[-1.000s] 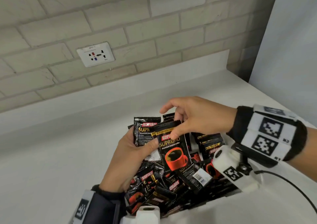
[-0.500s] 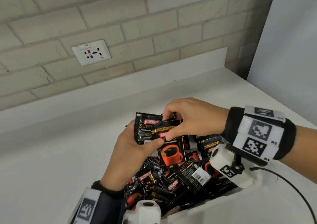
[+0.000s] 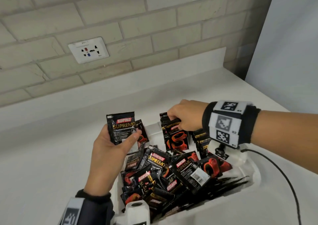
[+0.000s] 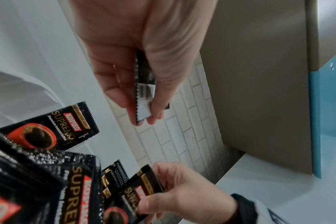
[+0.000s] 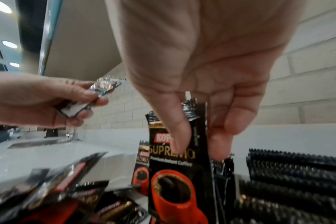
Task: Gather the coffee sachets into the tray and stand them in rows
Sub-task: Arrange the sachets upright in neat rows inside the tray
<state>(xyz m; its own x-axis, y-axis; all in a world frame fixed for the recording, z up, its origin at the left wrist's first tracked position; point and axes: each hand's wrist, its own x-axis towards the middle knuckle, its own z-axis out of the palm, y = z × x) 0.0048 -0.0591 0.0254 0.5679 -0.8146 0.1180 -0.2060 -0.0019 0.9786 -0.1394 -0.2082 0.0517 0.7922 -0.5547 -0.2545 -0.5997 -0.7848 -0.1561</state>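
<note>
Surface: white surface (image 3: 51,155) under a pale brick wall (image 3: 154,26) with a wall socket (image 3: 88,50).
Tray: white tray (image 3: 247,166) on the surface, with a messy pile of coffee sachets (image 3: 165,173) lying flat inside.
Right hand: right hand (image 3: 185,115) points down; thumb and fingers (image 5: 179,136) pinch the top of one sachet (image 3: 177,138).
That sachet: hangs straight down below the fingers, long side up and down, cup picture facing the person.
Row: standing sachets (image 5: 297,169) sit just beside it, on the far right of the tray.
Left hand: left hand (image 3: 113,149) is curled around a few sachets (image 3: 120,130), held up left of the tray.
Nearer hand: I think the right hand, which is right above the row.
Next move: probably straight down, to tuck the sachet in beside the row.
</note>
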